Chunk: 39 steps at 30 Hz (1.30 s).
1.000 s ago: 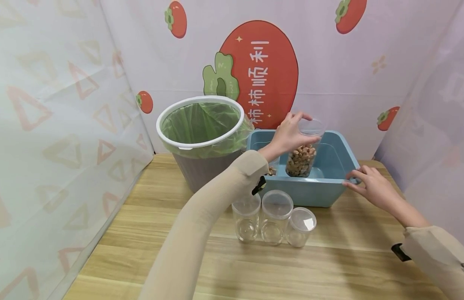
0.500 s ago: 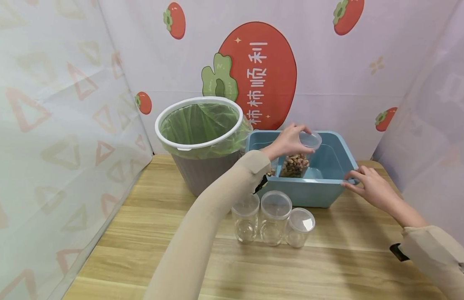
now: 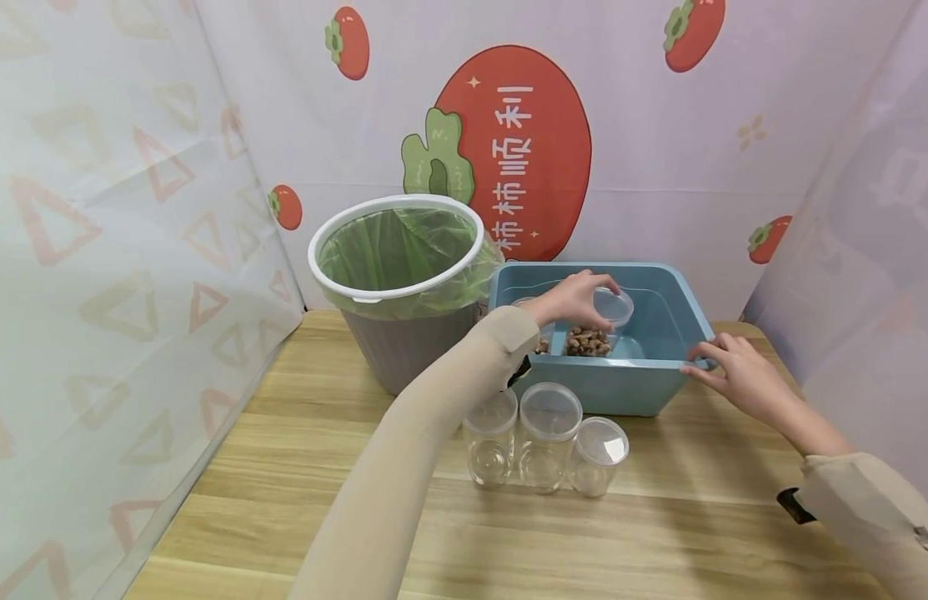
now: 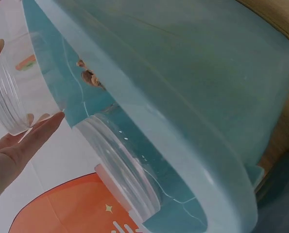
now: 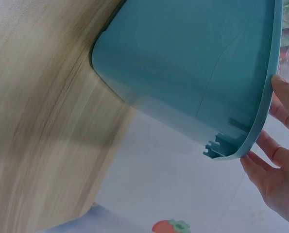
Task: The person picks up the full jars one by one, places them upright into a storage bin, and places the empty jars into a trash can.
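My left hand (image 3: 584, 302) grips the upper end of a clear plastic jar (image 3: 615, 308) inside the blue bin (image 3: 606, 390). Brown nut-like pieces (image 3: 588, 342) fill the lower part of this jar. In the left wrist view, thumb and fingers (image 4: 37, 136) lie on opposite sides of the jar's ridged rim. Another jar (image 4: 122, 165) stands in the bin beside it, mostly hidden by my forearm in the head view. My right hand (image 3: 744, 377) pinches the bin's rim at the near right corner, thumb on one side and fingers on the other.
Just before the bin stand 3 clear lidded jars (image 3: 549, 437) in a row on the wooden table (image 3: 554, 550). A grey trash can (image 3: 403, 346) with a green liner stands left of the bin. Printed cloth walls (image 3: 659, 150) enclose the back and sides.
My left hand has lowered the jar of nut-like pieces deeper into the bin and slightly left. The right hand has kept its hold on the rim.
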Each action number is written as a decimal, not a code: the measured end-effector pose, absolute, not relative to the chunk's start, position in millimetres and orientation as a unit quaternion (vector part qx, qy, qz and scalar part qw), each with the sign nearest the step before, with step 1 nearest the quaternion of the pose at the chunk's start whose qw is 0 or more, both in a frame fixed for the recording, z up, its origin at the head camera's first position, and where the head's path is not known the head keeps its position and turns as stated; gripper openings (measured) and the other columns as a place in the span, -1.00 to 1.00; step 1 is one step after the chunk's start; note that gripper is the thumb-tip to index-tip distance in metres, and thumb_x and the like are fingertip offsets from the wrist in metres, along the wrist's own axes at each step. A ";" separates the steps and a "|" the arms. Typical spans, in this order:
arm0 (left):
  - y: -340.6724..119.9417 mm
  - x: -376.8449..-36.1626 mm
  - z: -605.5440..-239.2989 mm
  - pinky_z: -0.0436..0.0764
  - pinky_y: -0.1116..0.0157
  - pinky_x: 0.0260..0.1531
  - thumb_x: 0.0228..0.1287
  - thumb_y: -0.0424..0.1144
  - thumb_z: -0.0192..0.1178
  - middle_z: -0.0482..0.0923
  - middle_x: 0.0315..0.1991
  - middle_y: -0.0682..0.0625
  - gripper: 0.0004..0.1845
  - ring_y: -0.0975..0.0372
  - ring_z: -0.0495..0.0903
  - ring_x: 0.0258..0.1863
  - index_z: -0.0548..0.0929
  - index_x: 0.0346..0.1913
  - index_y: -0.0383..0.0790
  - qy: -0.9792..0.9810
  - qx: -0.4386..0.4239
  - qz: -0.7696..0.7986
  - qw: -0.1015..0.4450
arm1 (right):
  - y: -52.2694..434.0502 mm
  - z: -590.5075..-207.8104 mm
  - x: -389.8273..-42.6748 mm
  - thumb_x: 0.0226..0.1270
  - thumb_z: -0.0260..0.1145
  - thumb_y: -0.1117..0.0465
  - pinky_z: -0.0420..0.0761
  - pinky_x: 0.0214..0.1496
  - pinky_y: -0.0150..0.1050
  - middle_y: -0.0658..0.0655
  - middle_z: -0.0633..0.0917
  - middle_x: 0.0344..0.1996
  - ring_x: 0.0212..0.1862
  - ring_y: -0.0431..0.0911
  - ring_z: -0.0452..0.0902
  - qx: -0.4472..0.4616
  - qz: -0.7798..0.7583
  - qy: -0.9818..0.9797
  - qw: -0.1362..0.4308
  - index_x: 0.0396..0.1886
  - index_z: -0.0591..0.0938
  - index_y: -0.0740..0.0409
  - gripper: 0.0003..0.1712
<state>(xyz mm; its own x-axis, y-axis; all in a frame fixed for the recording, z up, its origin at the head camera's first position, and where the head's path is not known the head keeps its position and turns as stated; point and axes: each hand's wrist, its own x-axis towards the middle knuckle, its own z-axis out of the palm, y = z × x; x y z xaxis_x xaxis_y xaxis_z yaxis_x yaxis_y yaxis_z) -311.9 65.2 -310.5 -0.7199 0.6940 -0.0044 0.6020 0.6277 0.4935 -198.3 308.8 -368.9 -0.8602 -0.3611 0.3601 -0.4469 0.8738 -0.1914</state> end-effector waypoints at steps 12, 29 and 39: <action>64.9 -316.1 -318.6 0.40 0.41 -0.23 -0.04 -0.16 0.32 0.31 -0.01 -0.04 -0.42 0.24 0.29 -0.11 0.37 0.10 -0.05 0.889 0.390 0.172 0.164 | 308.8 -369.1 -197.7 0.07 0.30 0.15 0.29 -0.45 -0.20 0.11 0.44 -0.42 -0.37 -0.01 0.29 0.215 0.136 -0.954 0.159 -0.36 0.56 0.08 -0.85; 65.9 -319.8 -320.3 0.42 0.40 -0.18 -0.06 -0.25 0.34 0.28 0.01 0.02 -0.43 0.24 0.28 -0.08 0.33 0.05 0.00 0.895 0.371 0.133 0.210 | 307.6 -367.6 -198.3 0.08 0.29 0.11 0.29 -0.46 -0.17 0.13 0.44 -0.41 -0.36 0.01 0.29 0.215 0.132 -0.956 0.146 -0.35 0.56 0.08 -0.82; 59.0 -320.4 -313.0 0.38 0.41 -0.14 0.00 -0.22 0.29 0.32 0.09 0.02 -0.48 0.26 0.30 -0.07 0.42 0.08 -0.09 0.899 0.387 0.095 0.181 | 309.2 -364.1 -199.6 0.12 0.26 0.11 0.33 -0.42 -0.08 0.18 0.47 -0.38 -0.32 0.06 0.32 0.219 0.134 -0.957 0.132 -0.35 0.57 0.10 -0.83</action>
<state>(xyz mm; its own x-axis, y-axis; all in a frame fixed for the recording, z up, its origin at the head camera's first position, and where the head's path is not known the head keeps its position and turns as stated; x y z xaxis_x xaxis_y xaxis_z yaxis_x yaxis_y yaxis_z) -320.4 59.0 -313.0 -0.6356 0.7299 -0.2515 0.6615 0.6829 0.3101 -199.6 309.2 -364.1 -0.8694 -0.3832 0.3119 -0.4541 0.8686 -0.1984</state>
